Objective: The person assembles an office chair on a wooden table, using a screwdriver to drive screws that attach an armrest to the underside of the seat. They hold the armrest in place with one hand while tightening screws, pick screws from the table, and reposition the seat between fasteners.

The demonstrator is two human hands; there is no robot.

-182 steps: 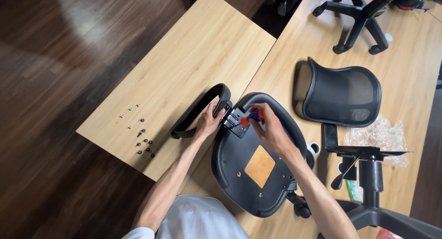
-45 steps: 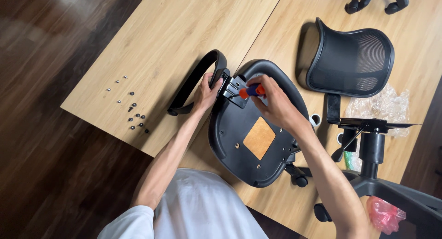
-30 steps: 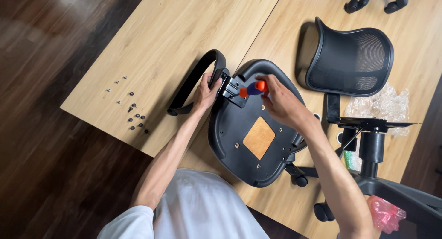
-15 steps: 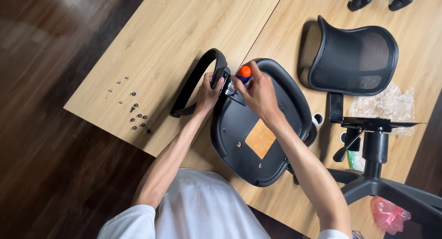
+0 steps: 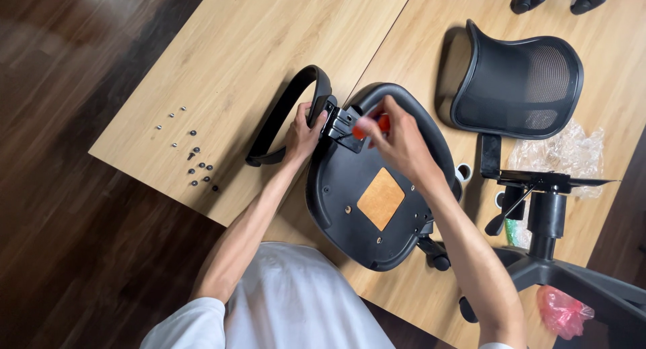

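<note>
Black and silver screws (image 5: 194,162) scattered loose near left edge of light wood tabletop (image 5: 229,60), well apart from hands. Next right, curved black armrest (image 5: 282,117) lying on tabletop, far end meeting metal bracket (image 5: 342,125). Left hand (image 5: 304,130) wrapped around armrest's bracket end, fingers curled closed on it, thumb on top. Right hand (image 5: 397,142) just right of it, fingers pinched shut on orange-handled screwdriver (image 5: 371,126), handle mostly hidden in fist, tip at bracket; tip contact too small to tell. Hands close together, not touching. Upturned black seat pan (image 5: 377,187) under both hands, underside up, flat on tabletop at seam between two boards, tan square patch at centre, small holes around it, second armrest partly hidden below at lower right. Further right, black mesh backrest (image 5: 518,83) lying flat, apart from seat. Crumpled clear plastic bag (image 5: 568,154) beside it. Black chair base with gas cylinder (image 5: 548,214) at right edge, pink bag (image 5: 562,312) at bottom right corner.
</note>
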